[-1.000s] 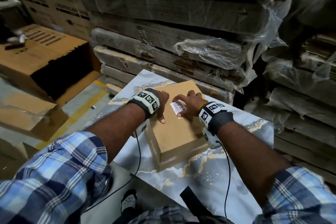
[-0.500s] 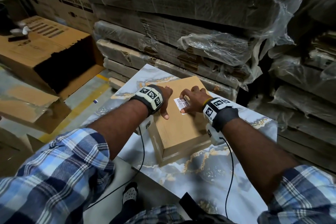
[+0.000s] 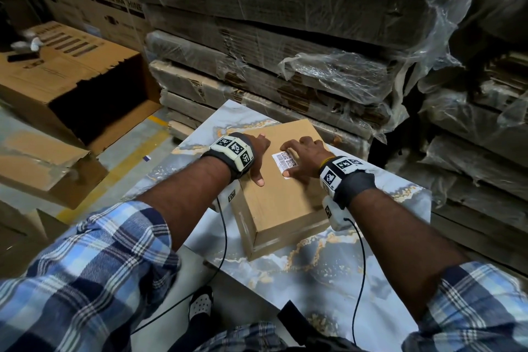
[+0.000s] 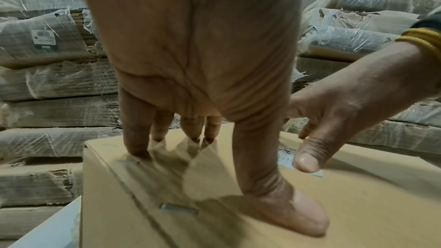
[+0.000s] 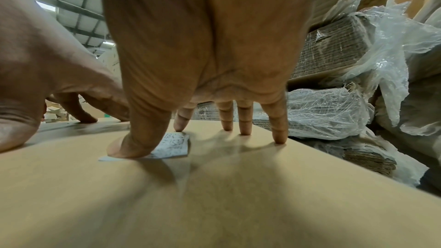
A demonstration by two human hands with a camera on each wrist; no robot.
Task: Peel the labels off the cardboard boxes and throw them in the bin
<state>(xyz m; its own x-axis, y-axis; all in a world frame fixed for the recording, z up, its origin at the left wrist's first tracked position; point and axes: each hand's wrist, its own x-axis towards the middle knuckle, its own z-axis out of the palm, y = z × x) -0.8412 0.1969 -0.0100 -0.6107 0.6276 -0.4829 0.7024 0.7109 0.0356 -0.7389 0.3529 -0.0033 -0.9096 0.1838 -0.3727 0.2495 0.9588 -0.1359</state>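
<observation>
A small brown cardboard box (image 3: 281,197) sits on a marbled slab (image 3: 328,271). A white barcode label (image 3: 285,159) is stuck on its top; it also shows in the right wrist view (image 5: 173,144). My left hand (image 3: 257,157) presses down on the box's left part with straight fingers (image 4: 136,139) and thumb. My right hand (image 3: 305,160) rests fingertips on the box, its thumb (image 5: 128,144) on the label's near edge and index tip at the far edge. Neither hand holds anything.
Stacks of flattened cardboard wrapped in plastic film (image 3: 300,66) rise right behind the slab and at the right. An open-sided large carton (image 3: 71,77) and a torn carton (image 3: 43,168) stand on the floor at left. Wrist cables (image 3: 361,266) hang over the slab.
My view has shifted slightly. The right hand has crept a little across the label, its thumb now at the near edge. The left hand stays pressed on the box.
</observation>
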